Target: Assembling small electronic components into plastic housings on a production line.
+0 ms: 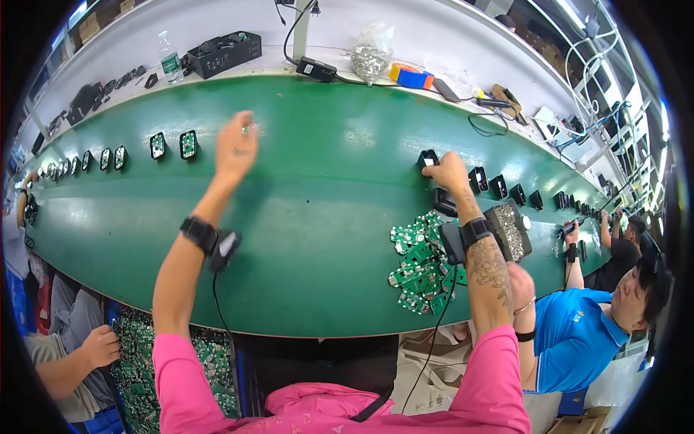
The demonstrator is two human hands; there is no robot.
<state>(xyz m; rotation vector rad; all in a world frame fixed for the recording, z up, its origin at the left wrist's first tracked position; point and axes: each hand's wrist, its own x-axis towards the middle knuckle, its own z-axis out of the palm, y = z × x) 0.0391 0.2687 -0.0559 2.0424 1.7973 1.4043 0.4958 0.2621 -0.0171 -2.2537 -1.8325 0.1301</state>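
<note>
Reaching across the green surface (318,217), the right hand (448,172) rests its fingertips on a small black case (428,158), fingers curled over it. The left hand (236,145) hovers blurred, fingers closed around something small, near two green-faced cases (173,145). Green circuit boards (419,264) lie heaped beside the right wrist.

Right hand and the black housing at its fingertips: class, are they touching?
Touching. The head view shows the right hand with fingertips resting on the black housing, no gap visible.
</note>
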